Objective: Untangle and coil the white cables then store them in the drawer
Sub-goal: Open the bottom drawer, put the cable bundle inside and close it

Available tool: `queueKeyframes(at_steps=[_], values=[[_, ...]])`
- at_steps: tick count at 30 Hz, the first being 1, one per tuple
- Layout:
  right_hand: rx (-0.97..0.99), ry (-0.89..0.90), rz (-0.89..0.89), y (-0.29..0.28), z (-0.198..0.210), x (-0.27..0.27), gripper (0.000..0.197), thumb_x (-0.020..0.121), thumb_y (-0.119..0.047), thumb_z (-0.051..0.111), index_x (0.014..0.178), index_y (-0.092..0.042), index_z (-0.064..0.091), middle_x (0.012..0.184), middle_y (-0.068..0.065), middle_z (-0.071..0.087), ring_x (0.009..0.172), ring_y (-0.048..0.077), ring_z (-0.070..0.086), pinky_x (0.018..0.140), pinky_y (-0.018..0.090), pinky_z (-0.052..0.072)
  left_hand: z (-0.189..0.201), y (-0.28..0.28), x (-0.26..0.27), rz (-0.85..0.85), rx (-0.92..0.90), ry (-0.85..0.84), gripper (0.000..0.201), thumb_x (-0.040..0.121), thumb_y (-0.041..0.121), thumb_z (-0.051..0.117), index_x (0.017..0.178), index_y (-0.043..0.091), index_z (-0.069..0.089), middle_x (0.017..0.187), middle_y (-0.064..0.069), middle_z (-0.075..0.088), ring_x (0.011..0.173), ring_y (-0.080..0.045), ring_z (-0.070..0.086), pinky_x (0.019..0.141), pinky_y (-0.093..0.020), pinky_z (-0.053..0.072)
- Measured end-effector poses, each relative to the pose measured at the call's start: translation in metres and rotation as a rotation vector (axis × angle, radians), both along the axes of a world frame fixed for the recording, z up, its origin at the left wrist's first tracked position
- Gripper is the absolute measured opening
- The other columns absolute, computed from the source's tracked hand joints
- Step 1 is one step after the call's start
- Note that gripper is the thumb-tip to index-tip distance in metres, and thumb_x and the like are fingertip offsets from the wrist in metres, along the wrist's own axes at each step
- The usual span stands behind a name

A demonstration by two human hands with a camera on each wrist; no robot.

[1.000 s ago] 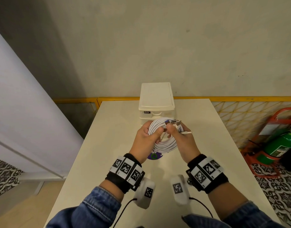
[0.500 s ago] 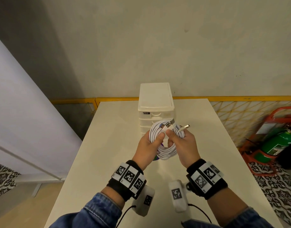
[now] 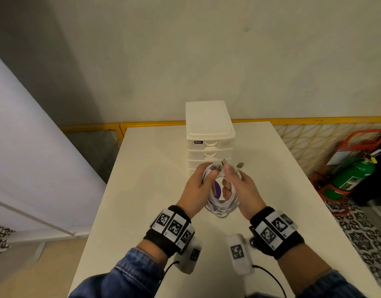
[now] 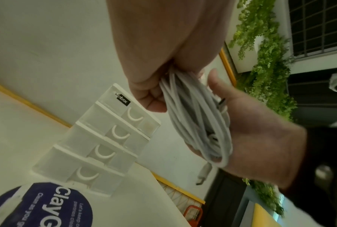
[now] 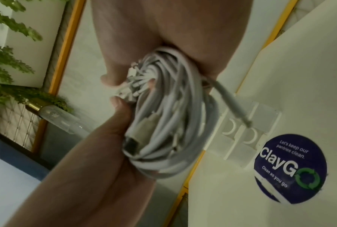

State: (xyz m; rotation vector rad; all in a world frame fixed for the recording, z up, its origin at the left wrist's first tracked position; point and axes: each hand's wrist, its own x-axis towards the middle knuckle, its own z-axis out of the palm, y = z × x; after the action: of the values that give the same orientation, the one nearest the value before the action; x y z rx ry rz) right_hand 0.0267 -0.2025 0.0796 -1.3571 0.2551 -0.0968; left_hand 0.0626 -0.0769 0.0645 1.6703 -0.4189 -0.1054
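A coil of white cables hangs in the air above the table, held from both sides. My left hand grips its left side, thumb on the top loops; my right hand grips the right side. Several metal plug ends stick up above my fingers. The left wrist view shows the cable coil squeezed narrow between both palms. In the right wrist view the cable coil has a plug tucked inside. The white drawer unit stands just behind, its drawers closed.
A round purple ClayGo sticker lies on the white table under my hands. Beyond the right table edge stand a green fire extinguisher and a yellow railing.
The coil has been squeezed from a round ring into a narrow upright oval, and both hands have drawn closer together on it.
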Motion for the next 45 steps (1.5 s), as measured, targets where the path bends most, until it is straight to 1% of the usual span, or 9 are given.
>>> queueKeyframes(at_steps=[11, 16, 19, 23, 26, 29, 33, 37, 45], values=[[-0.256, 0.129, -0.15, -0.019, 0.002, 0.033, 0.05, 0.077, -0.058, 0.061, 0.063, -0.01, 0.056, 0.053, 0.008, 0.041, 0.044, 0.018, 0.034, 0.043, 0.025, 0.031, -0.008, -0.021, 0.022, 0.036, -0.053, 0.131, 0.021, 0.093, 0.026, 0.055, 0.101, 0.007, 0.059, 0.075, 0.004, 0.063, 0.06, 0.005, 0.061, 0.057, -0.009, 0.045], [-0.535, 0.05, -0.216, -0.058, 0.009, 0.072, 0.057, 0.076, -0.06, 0.06, 0.043, -0.016, 0.043, 0.043, 0.001, 0.039, 0.047, 0.02, 0.037, 0.055, 0.036, 0.035, -0.019, -0.026, 0.063, 0.07, -0.014, 0.372, 0.028, 0.092, 0.035, 0.055, 0.1, 0.01, 0.064, 0.085, -0.005, 0.068, 0.07, -0.016, 0.063, 0.065, -0.028, 0.051], [-0.686, -0.013, -0.201, -0.086, 0.024, 0.103, 0.036, 0.082, -0.053, 0.054, 0.079, -0.02, 0.067, 0.051, 0.002, 0.056, 0.051, 0.019, 0.051, 0.067, 0.038, 0.047, -0.039, -0.021, 0.086, 0.276, -0.068, 0.674, 0.025, 0.095, 0.03, 0.053, 0.086, 0.006, 0.058, 0.072, -0.007, 0.06, 0.054, -0.017, 0.059, 0.051, -0.025, 0.05], [-1.03, 0.031, 0.005, -0.107, 0.038, 0.139, 0.049, 0.09, -0.045, 0.044, 0.135, -0.024, 0.045, 0.07, 0.003, 0.066, 0.069, 0.019, 0.065, 0.075, 0.027, 0.042, -0.072, -0.025, 0.11, 0.35, -0.173, 1.044, 0.03, 0.098, 0.012, 0.044, 0.069, 0.007, 0.047, 0.059, -0.005, 0.053, 0.05, -0.017, 0.052, 0.049, -0.024, 0.043], [-1.187, 0.052, 0.146, -0.115, 0.039, 0.155, 0.049, 0.092, -0.044, 0.04, 0.135, -0.022, 0.045, 0.09, 0.007, 0.069, 0.068, 0.022, 0.066, 0.077, 0.028, 0.044, -0.097, -0.043, 0.121, 0.35, -0.204, 1.111, 0.026, 0.096, 0.006, 0.04, 0.07, 0.006, 0.046, 0.067, -0.007, 0.049, 0.046, -0.016, 0.053, 0.038, -0.02, 0.04], [-1.176, 0.082, 0.277, -0.122, 0.03, 0.165, 0.045, 0.09, -0.048, 0.044, 0.126, -0.024, 0.055, 0.069, -0.003, 0.062, 0.053, 0.019, 0.061, 0.068, 0.028, 0.047, -0.113, -0.062, 0.125, 0.378, -0.23, 1.112, 0.019, 0.096, 0.009, 0.047, 0.077, 0.003, 0.05, 0.07, -0.01, 0.06, 0.063, -0.019, 0.058, 0.048, -0.025, 0.049], [-1.232, 0.091, 0.305, -0.127, 0.009, 0.162, 0.048, 0.089, -0.057, 0.04, 0.073, -0.017, 0.061, 0.066, -0.001, 0.059, 0.065, 0.025, 0.055, 0.059, 0.029, 0.038, -0.13, -0.079, 0.13, 0.443, -0.336, 1.105, 0.018, 0.094, 0.005, 0.046, 0.077, 0.004, 0.053, 0.058, -0.008, 0.068, 0.072, -0.021, 0.059, 0.065, -0.029, 0.047], [-1.241, 0.019, 0.255, -0.129, 0.011, 0.163, 0.054, 0.087, -0.058, 0.045, 0.133, -0.029, 0.045, 0.113, 0.003, 0.067, 0.095, 0.025, 0.062, 0.08, 0.032, 0.046, -0.14, -0.084, 0.133, 0.52, -0.428, 1.14, 0.012, 0.093, 0.006, 0.048, 0.084, 0.005, 0.055, 0.072, -0.011, 0.069, 0.076, -0.022, 0.063, 0.063, -0.028, 0.048], [-1.191, 0.019, 0.345, -0.124, 0.006, 0.163, 0.064, 0.083, -0.064, 0.045, 0.139, -0.034, 0.037, 0.13, -0.001, 0.059, 0.103, 0.024, 0.061, 0.087, 0.033, 0.045, -0.143, -0.088, 0.128, 0.553, -0.439, 1.174, 0.025, 0.092, 0.02, 0.057, 0.073, 0.004, 0.058, 0.055, -0.005, 0.068, 0.063, -0.014, 0.055, 0.061, -0.023, 0.045]])
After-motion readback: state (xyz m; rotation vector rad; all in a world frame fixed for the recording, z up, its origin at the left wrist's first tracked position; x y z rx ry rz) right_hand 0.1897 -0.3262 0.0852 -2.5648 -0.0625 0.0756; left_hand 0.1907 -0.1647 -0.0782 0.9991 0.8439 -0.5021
